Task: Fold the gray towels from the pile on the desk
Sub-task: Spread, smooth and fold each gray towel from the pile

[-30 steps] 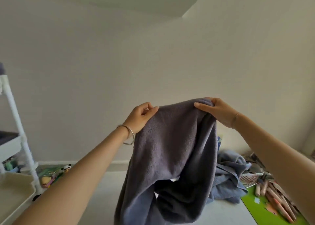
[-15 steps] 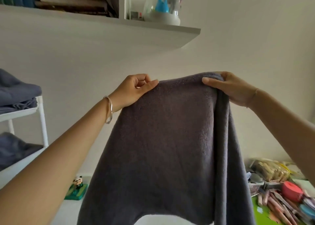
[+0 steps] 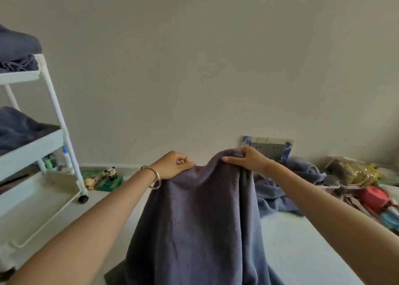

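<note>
A pale white surface (image 3: 302, 241) fills the near and right part of the view, seen from the head of a person standing over it, with a bare wall behind. At the left stands a white wheeled cart (image 3: 54, 103) with dark cloth on its upper shelves. In the centre hangs one gray towel (image 3: 198, 220), held up by its top edge, its lower end reaching the surface near the viewer. Behind it, at the far right, lies the pile (image 3: 280, 189) of rumpled gray towels, with colourful clutter (image 3: 375, 196) beyond it. The left hand (image 3: 172, 165) pinches the top edge between thumb and curled fingers. The right hand (image 3: 248, 160) grips the same edge, its fingers (image 3: 232, 159) closed over a raised hump of cloth. The hands sit near each other, so the edge sags and bunches between them, and the right side seems doubled under itself. To fold well, each hand would probably need to work outward to a true corner, then draw apart until the edge runs taut and level. The towel could then be laid flat on the bare near part of the surface, away from the pile. A thin bracelet (image 3: 154, 176) circles the left wrist, and a small panda figure (image 3: 111, 172) sits far left.
</note>
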Motion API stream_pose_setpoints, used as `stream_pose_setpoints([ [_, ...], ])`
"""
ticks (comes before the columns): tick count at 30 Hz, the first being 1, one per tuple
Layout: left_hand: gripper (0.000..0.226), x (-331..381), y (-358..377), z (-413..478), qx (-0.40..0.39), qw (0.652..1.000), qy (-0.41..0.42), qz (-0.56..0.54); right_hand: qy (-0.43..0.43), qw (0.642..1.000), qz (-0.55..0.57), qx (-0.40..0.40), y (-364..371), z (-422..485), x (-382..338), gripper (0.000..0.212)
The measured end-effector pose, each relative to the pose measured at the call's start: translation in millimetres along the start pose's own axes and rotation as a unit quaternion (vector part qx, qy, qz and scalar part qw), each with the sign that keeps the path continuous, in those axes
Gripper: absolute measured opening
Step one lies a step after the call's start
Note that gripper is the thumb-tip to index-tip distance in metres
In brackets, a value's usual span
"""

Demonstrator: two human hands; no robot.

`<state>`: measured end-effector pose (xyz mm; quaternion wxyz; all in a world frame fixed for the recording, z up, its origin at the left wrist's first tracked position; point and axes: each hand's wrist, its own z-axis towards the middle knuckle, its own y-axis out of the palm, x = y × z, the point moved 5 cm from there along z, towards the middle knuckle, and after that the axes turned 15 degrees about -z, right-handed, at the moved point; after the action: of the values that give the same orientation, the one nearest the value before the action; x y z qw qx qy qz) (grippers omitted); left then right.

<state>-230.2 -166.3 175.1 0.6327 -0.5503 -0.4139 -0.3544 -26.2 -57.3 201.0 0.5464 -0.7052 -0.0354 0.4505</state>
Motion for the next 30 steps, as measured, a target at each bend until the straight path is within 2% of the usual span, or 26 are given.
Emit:
stream_pose_setpoints([
  [3,0.023,-36.2,15.5,8.9,-0.006,1.0,-0.03,0.001,0.034,0.999,0.011,-0.028,40.4,11.6,35.2,0.018],
  [7,0.024,-71.8,27.5,22.7,0.003,0.998,-0.061,0.021,0.1,0.994,0.046,-0.029,74.1,21.8,78.0,0.041],
  [9,0.027,-92.9,30.8,32.6,0.01,0.996,-0.088,0.024,0.115,0.992,0.04,-0.04,87.0,28.9,96.3,0.04],
  [12,0.026,-123.4,25.8,44.2,0.046,0.984,-0.134,0.106,0.102,0.993,0.03,-0.049,99.2,38.5,119.1,0.039],
  [15,0.022,-141.4,24.9,51.6,0.1,0.953,-0.168,0.233,0.119,0.99,0.05,-0.064,105.6,35.5,143.0,0.03],
  [17,0.025,-151.1,49.1,61.7,0.074,0.95,-0.167,0.253,0.145,0.985,0.047,-0.075,111.4,25.8,168.3,0.024],
  [20,0.032,-151.6,99.0,67.9,0.021,0.967,-0.119,0.225,0.198,0.973,0.044,-0.107,126.5,4.9,208.1,0.014],
  [23,0.035,-147.5,154.5,68.0,-0.021,0.982,-0.073,0.173,0.278,0.95,0.059,-0.129,142.8,-20.3,245.3,0.026],
  [26,0.036,-144.4,201.8,64.6,-0.08,0.985,-0.062,0.136,0.333,0.923,0.137,-0.134,154.7,-40.7,254.4,0.034],
  [30,0.04,-148.1,244.1,59.9,-0.13,0.984,-0.081,0.093,0.372,0.879,0.289,-0.074,159.1,-51.7,245.8,0.034],
])
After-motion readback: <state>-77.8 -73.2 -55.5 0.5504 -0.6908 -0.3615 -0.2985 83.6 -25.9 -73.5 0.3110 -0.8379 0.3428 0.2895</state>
